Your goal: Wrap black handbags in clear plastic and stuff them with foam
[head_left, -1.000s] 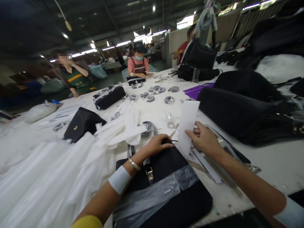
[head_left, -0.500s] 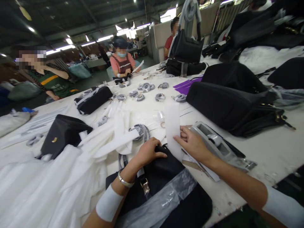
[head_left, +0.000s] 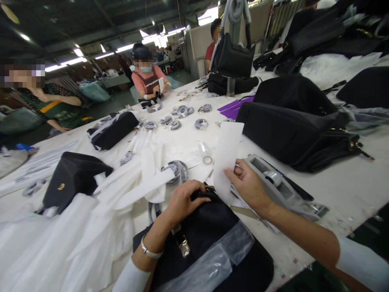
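We hold the white strip in the right hand, pinched at its right edge between thumb and curled fingers. The left hand is arched over the upper edge of the black handbag, thumb and fingers closed on it. The bag lies on the worktable directly before us, with a gold-toned buckle and clear plastic film on its upper face.

Change of state: the strip's upper end has swung to the right, while both grips are unchanged. We judge that the bag remains steadied and the strip controlled; we cannot tell whether the strip's lower end touches the bag.

Adjacent items: the grey tape dispenser sits beside the right hand; the coiled strap lies beyond the left; white wrapping sheets spread to our left.
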{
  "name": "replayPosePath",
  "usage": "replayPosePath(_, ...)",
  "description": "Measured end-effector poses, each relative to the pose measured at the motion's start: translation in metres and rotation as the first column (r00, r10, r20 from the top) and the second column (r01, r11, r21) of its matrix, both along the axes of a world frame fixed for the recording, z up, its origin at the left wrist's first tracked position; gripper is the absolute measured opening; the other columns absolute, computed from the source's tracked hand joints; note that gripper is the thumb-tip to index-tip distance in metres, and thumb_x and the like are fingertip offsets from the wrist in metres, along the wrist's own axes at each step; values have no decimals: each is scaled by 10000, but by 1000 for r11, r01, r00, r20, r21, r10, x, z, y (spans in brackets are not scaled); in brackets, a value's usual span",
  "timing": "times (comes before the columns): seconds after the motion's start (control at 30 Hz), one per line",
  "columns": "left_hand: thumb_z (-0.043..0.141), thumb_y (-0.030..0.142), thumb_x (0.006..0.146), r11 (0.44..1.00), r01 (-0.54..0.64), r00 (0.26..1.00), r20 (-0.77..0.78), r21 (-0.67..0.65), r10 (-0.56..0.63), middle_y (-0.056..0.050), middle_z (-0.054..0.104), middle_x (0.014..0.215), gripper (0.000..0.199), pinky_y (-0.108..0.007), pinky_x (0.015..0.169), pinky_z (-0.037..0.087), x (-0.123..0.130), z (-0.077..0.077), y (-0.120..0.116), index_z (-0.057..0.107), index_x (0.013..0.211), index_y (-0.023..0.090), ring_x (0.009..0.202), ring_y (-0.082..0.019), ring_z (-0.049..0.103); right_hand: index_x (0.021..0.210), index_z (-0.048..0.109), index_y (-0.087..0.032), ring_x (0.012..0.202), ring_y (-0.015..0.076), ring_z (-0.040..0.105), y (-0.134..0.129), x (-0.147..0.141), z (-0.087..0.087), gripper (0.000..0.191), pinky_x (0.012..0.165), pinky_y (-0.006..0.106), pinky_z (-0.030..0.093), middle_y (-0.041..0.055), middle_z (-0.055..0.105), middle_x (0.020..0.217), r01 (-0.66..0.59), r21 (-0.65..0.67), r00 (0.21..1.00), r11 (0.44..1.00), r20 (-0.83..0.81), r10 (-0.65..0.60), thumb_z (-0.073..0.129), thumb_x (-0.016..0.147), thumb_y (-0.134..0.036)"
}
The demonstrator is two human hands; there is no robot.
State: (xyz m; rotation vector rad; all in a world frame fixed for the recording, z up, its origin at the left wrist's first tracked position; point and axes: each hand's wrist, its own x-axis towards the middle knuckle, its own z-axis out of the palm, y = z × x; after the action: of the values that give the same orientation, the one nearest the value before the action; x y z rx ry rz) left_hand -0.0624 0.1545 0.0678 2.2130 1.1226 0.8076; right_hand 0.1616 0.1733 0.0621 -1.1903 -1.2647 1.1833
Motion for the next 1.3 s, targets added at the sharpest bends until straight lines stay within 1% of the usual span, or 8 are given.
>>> replayPosePath(0.2, 679, 402, 849, 995, 72, 987, -141, -71, -82, -37, 666, 989, 256, -303, 835, 486, 6, 9, 5, 684, 1060, 256, 923, -190, 621, 1149, 540, -218, 771, 248, 725, -11, 14, -1, 374, 688, 378, 595, 53, 747, 870, -174, -156, 959, 972, 196, 204, 604, 857, -444)
replayPosePath(0.33, 738, 477, 766, 987, 163, 935, -320, -3, -155, -55, 655, 989, 298, -345, 834, 488, 11, 24, 10, 693, 921, 225, 948, -223, 598, 1158, 508, -249, 800, 241, 727, -16, 18, -2, 363, 712, 377, 600, 51, 750, 956, -84, -138, 994, 987, 57, 93, 600, 864, -440)
replayPosePath(0.53, 691, 385, 838, 913, 407, 876, -267, -35, -401, -55, 652, 1227, 199, -442, 1122, 338, 5, 41, 12, 621, 919, 217, 1313, -240, 466, 1124, 516, -250, 865, 255, 719, -25, 22, -7, 344, 720, 377, 600, 70, 743, 1007, 23, -113, 999, 993, -27, -26, 618, 857, -440)
replayPosePath(0.73, 597, 286, 920, 881, 367, 884, -408, 299, -230, -85, 671, 1174, 106, -381, 957, 466, -7, 41, -14, 618, 987, 206, 1138, -230, 579, 1117, 496, -242, 931, 233, 699, -39, 21, 17, 346, 768, 345, 584, 67, 724, 1055, 102, -51, 987, 993, -121, -108, 612, 867, -452)
replayPosePath(0.87, 483, 171, 966, 852, 445, 825, -496, 276, -270, -42, 715, 1076, 137, -346, 929, 458, -8, 48, -25, 605, 1013, 213, 1013, -177, 630, 1131, 483, -259, 860, 210, 698, -46, 8, 27, 359, 748, 318, 568, 46, 726, 995, 67, -29, 988, 997, -136, -70, 603, 868, -473)
replayPosePath(1.03, 551, 220, 940, 872, 378, 887, -393, 312, -244, -46, 726, 1004, 78, -348, 935, 454, -7, 44, -26, 589, 1007, 207, 984, -185, 640, 1088, 498, -248, 736, 181, 671, -55, -5, 19, 286, 650, 267, 504, 12, 711, 836, -114, -19, 991, 993, 64, 115, 574, 894, -444)
replayPosePath(1.13, 572, 275, 935, 911, 288, 927, -324, 295, -189, -59, 714, 969, 112, -355, 909, 475, -7, 33, -24, 585, 1021, 205, 962, -196, 637, 941, 536, -223, 653, 163, 621, -57, 2, 14, 151, 584, 244, 417, -7, 665, 712, -334, -31, 871, 942, 372, 321, 556, 909, -370)
replayPosePath(1.3, 591, 286, 924, 959, 195, 954, -266, 205, -137, -50, 702, 950, 88, -339, 861, 496, 0, 17, -19, 596, 961, 207, 949, -196, 638, 894, 631, -188, 715, 217, 648, -47, 16, 20, 110, 582, 261, 363, 72, 702, 775, -632, -268, 387, 727, 704, 596, 525, 872, -204)
